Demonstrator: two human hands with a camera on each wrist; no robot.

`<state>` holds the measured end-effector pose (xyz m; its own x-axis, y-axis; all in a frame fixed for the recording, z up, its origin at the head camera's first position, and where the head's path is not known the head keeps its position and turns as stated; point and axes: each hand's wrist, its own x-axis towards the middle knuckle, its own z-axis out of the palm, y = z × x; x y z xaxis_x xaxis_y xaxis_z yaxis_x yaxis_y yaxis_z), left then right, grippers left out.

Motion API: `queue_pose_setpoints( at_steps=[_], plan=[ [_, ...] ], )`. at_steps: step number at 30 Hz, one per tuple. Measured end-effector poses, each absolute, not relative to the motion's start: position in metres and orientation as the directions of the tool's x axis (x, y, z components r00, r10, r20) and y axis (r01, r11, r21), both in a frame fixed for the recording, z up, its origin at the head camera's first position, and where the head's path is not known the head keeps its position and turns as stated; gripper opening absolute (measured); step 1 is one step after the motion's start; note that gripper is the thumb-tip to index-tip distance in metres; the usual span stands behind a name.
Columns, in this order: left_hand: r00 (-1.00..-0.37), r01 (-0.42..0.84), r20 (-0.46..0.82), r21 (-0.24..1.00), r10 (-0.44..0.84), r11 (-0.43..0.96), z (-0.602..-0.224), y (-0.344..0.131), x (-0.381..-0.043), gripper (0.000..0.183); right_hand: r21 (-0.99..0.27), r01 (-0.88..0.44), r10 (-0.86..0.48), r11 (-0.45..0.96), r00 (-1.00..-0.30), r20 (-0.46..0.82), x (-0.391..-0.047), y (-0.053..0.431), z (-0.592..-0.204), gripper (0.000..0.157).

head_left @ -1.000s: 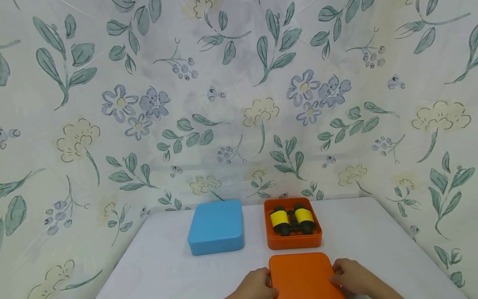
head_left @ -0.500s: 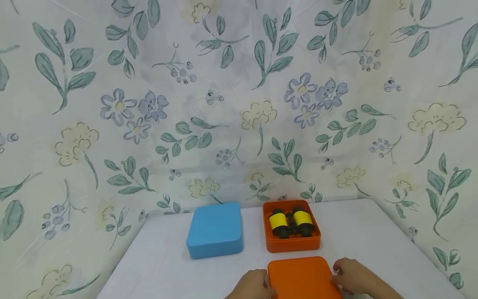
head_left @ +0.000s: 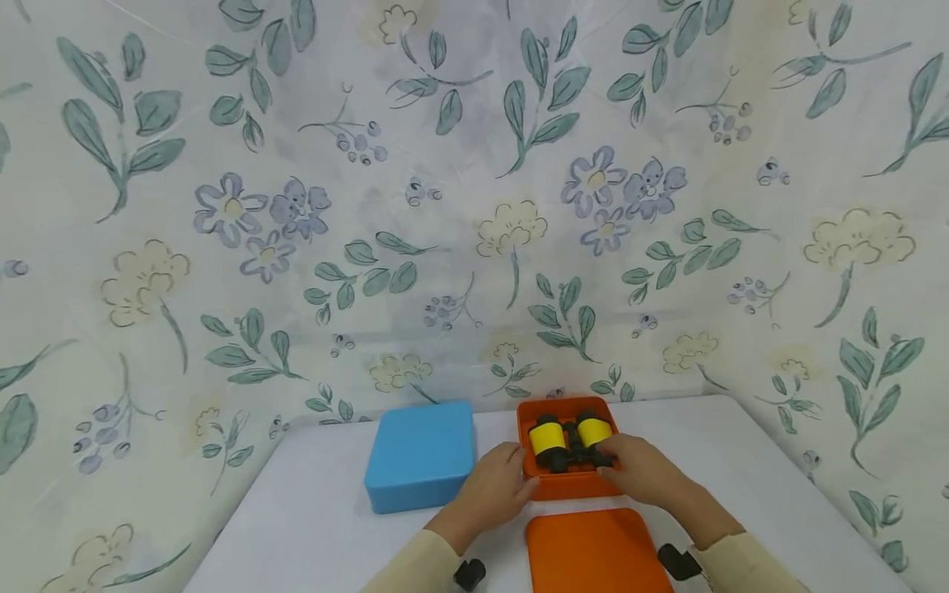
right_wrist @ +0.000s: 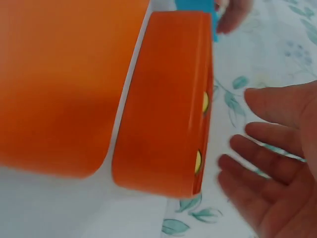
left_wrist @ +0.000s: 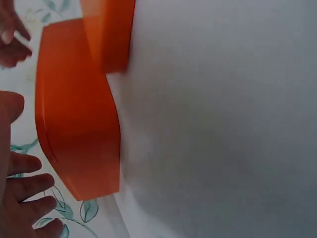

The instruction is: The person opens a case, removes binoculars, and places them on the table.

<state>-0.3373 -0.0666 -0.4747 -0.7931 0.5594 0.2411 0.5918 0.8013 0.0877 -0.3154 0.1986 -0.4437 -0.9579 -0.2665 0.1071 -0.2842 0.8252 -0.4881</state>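
Black and yellow binoculars (head_left: pixel 549 440) lie in an uncovered orange box (head_left: pixel 574 487) in the head view; the box's wall hides most of them from the right wrist view. My left hand (head_left: pixel 495 484) is at the left side of this box, fingers spread and holding nothing. At the right side, my right hand (head_left: pixel 643 469) has relaxed fingers and overlaps the box's rim and one end of the binoculars. In the right wrist view the fingers (right_wrist: pixel 267 158) stand apart from the box wall. A square orange lid (head_left: pixel 593 552) lies in front, between my forearms.
A closed light-blue box (head_left: pixel 421 449) stands left of the orange box on the white table (head_left: pixel 311 511). Behind the table hangs a floral cloth (head_left: pixel 445 206). Dark wrist devices (head_left: pixel 678 562) show at my sleeves.
Both hands have let go of the orange lid and moved forward to either side of the box with the binoculars. The lid stays on the table.
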Motion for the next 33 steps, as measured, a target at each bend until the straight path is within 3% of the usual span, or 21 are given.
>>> queue_pose_setpoints(
  at_steps=[5,12,21,26,33],
  plan=[
    [-0.806,0.584,0.162,0.061,0.569,0.810,-0.474,-0.060,-0.356,0.067,-0.362,-0.310,-0.275,0.879,-0.950,0.147,-0.347,0.180,-0.449,0.041],
    [-0.818,0.572,0.087,0.035,0.568,0.819,-0.475,-0.056,-0.369,0.081,-0.283,-0.335,-0.326,0.899,-0.942,0.081,-0.379,0.164,-0.453,0.056],
    [-0.862,0.507,0.052,0.077,0.504,0.859,-0.480,-0.058,-0.373,0.095,-0.164,-0.257,-0.270,0.952,-0.961,-0.056,-0.401,0.150,-0.453,0.089],
    [-0.859,0.512,0.054,0.068,0.510,0.856,-0.479,-0.057,-0.373,0.094,-0.142,-0.246,-0.259,0.959,-0.963,-0.077,-0.404,0.151,-0.456,0.088],
    [-0.854,0.520,0.044,0.060,0.518,0.852,-0.478,-0.057,-0.373,0.096,-0.172,-0.252,-0.261,0.952,-0.965,-0.032,-0.405,0.147,-0.470,0.074]
  ],
)
